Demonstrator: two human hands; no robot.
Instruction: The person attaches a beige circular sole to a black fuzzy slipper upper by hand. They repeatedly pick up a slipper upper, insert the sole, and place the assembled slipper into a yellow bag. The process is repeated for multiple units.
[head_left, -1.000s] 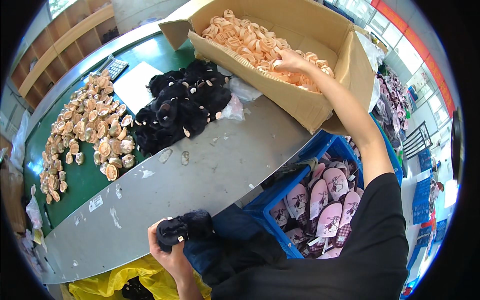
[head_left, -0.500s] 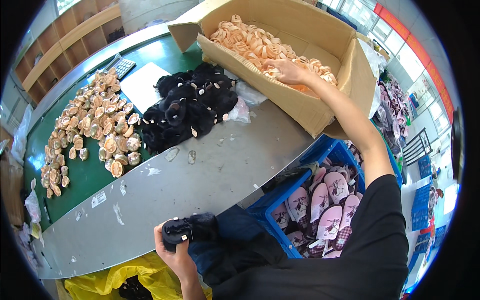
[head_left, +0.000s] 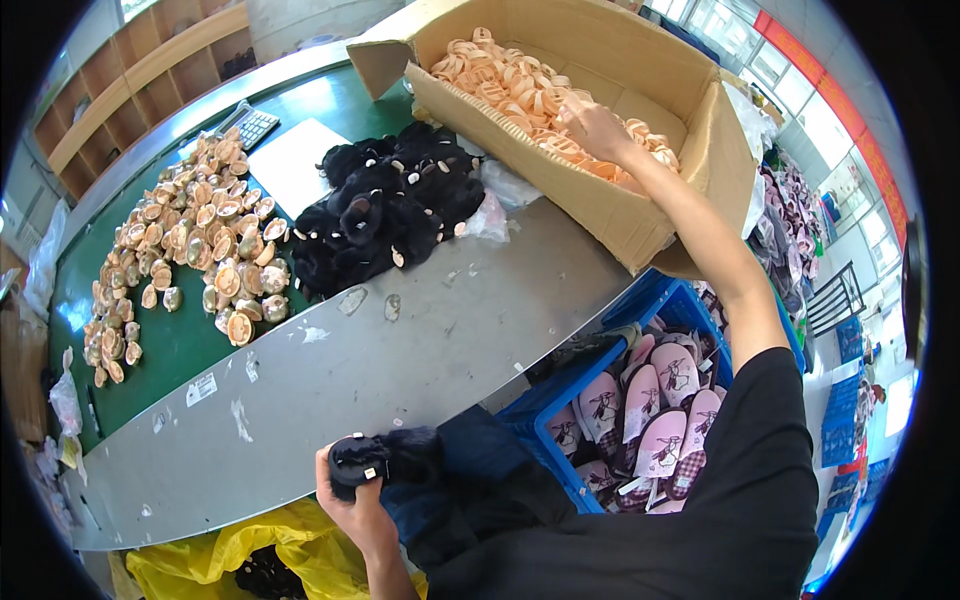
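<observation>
a person's two bare hands at work, seen from above. the left hand, low and left of the middle, is curled around one end of a black furry piece, thumb on the near side; the piece hangs out to the right, over the person's lap, with a small pale tab on its dark rounded end. the right arm, in a short black sleeve, stretches up to an open cardboard box. there the right hand has its fingers bent down among a heap of peach-coloured looped parts; whether it pinches one cannot be told. the box sits at the far side of a grey and green surface. left of it lie a pile of black furry pieces, a white sheet, a calculator and many round shell-like parts. below right, a blue crate holds pink slippers; below left is a yellow bag.
</observation>
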